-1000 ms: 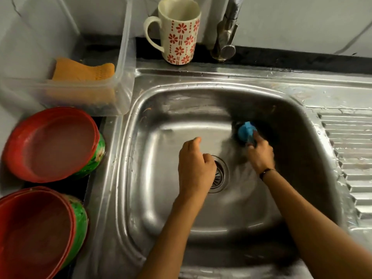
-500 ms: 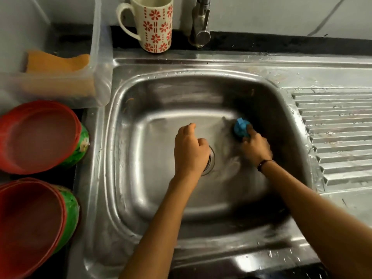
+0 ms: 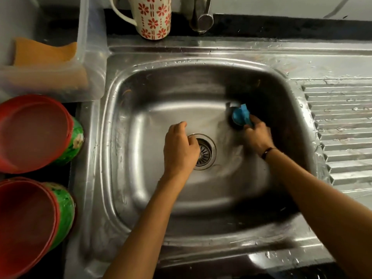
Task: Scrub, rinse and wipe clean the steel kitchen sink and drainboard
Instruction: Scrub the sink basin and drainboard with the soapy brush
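The steel sink fills the middle of the view, its round drain at the centre of the basin floor. My right hand grips a blue scrubber and presses it on the basin floor near the far right wall. My left hand hovers over the left side of the drain with curled fingers and holds nothing. The ribbed drainboard lies to the right, wet with droplets.
A tap and a flowered mug stand behind the sink. A clear plastic tub with an orange cloth sits at the back left. Two red-and-green bowls lie left of the sink.
My right hand has rubbed the blue scrubber a little along the basin floor by the far right wall. My left hand stays over the drain. The camera has shifted.
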A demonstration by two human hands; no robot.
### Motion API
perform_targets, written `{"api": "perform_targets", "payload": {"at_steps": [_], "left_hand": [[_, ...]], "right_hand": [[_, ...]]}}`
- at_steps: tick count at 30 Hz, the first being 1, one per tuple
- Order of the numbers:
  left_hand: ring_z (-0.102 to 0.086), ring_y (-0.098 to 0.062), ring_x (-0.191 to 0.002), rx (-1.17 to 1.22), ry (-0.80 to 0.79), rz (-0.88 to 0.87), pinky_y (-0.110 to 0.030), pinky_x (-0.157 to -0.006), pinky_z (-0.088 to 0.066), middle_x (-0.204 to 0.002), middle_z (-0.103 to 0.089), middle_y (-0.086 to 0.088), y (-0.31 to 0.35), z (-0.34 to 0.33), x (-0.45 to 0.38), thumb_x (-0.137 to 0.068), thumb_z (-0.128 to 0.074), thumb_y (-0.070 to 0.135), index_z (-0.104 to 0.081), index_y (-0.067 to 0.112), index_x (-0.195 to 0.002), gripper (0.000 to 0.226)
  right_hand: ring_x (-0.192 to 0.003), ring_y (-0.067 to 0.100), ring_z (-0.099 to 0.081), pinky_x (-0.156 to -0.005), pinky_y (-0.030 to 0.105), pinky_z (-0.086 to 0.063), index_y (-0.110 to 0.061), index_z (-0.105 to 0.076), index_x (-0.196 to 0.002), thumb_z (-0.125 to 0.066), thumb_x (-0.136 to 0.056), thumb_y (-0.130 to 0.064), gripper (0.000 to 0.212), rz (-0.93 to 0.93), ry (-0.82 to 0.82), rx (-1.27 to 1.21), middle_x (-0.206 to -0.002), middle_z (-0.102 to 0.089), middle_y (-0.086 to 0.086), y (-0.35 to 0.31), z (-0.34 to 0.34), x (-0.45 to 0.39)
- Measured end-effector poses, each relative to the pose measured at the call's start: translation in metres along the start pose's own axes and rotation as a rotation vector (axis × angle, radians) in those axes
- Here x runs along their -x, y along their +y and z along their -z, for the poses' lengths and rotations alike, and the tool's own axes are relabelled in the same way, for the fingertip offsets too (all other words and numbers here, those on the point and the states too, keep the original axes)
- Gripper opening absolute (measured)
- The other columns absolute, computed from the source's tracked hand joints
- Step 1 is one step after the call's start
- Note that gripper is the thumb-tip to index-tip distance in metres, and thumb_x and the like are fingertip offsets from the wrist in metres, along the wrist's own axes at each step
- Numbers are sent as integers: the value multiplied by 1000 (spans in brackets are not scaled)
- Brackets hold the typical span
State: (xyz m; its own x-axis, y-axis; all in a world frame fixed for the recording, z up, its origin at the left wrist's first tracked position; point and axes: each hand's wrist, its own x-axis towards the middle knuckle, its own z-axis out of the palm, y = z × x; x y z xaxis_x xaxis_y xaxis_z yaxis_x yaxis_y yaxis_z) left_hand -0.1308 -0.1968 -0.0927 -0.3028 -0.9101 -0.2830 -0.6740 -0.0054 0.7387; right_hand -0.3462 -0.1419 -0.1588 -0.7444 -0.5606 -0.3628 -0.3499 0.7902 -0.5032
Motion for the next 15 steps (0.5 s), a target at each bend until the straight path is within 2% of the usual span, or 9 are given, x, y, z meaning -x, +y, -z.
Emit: {"api": "perform_targets", "payload": {"at_steps": [1, 3, 6, 7, 9, 12, 14, 15], "left_hand": [[-42, -24, -126, 4, -7, 14, -30, -103, -34, -136, -46, -11, 0, -2, 1, -88, -45, 3, -44, 4, -133, 45], [-42, -24, -126, 6, -11, 34, -29, -103, -33, -135, -46, -12, 0, -6, 4, -87, -46, 2, -45, 4, -133, 45], [-43, -25, -125, -1, 24, 50, -31, -105, -35, -134, -47, -13, 1, -7, 4, -89, -47, 4, -47, 5, -131, 42], [-43, -26, -125, -7, 32, 54, -32, -104, -35, -135, -47, -13, 1, -6, 2, -89, -48, 4, -48, 5, -131, 42], [-44, -26, -124, -29, 30, 53, -30, -103, -35, -135, -47, -13, -1, -2, 1, -87, -48, 4, -47, 5, -132, 44], [-44, -27, -124, -23, 21, 55, -32, -103, -35, -135, -46, -13, 1, -3, 3, -87, -46, 3, -45, 4, -133, 46], [-43, -26, -125, -13, 4, 58, -31, -103, -34, -136, -45, -12, 8, -9, 4, -87, -45, 3, -44, 4, -134, 46], [-42, -25, -126, -9, -8, 57, -30, -103, -33, -137, -45, -12, 13, -13, 6, -88, -45, 4, -43, 5, -134, 46]], "right_hand": [[-121, 30, -51, -104, 36, -40, -17, -44, -138, -50, -89, -11, 50, 34, -13, -41, -132, -53, 13, -4, -13, 11], [-116, 29, -55, -98, 36, -44, -18, -45, -137, -51, -89, -11, 49, 158, -143, -72, -126, -58, 14, -25, -53, 46], [-100, 29, -61, -76, 34, -47, -26, -38, -140, -46, -93, -27, 47, 404, -388, 86, -110, -64, 12, -57, -98, 89], [-100, 29, -61, -74, 33, -45, -27, -36, -141, -45, -94, -29, 48, 453, -380, 165, -109, -64, 12, -60, -96, 82], [-105, 31, -59, -81, 34, -45, -26, -38, -140, -49, -92, -26, 49, 374, -284, 220, -115, -63, 13, -54, -72, 51], [-114, 31, -55, -95, 36, -44, -23, -44, -138, -51, -88, -15, 51, 121, -90, 78, -126, -58, 14, -15, -12, 10], [-118, 30, -51, -100, 36, -42, -25, -39, -141, -48, -91, -15, 52, 20, -52, 13, -132, -53, 13, 2, 6, 10], [-119, 28, -50, -97, 31, -41, -24, -37, -142, -47, -92, -15, 52, 13, -58, -42, -134, -51, 12, -1, 1, 11]]}}
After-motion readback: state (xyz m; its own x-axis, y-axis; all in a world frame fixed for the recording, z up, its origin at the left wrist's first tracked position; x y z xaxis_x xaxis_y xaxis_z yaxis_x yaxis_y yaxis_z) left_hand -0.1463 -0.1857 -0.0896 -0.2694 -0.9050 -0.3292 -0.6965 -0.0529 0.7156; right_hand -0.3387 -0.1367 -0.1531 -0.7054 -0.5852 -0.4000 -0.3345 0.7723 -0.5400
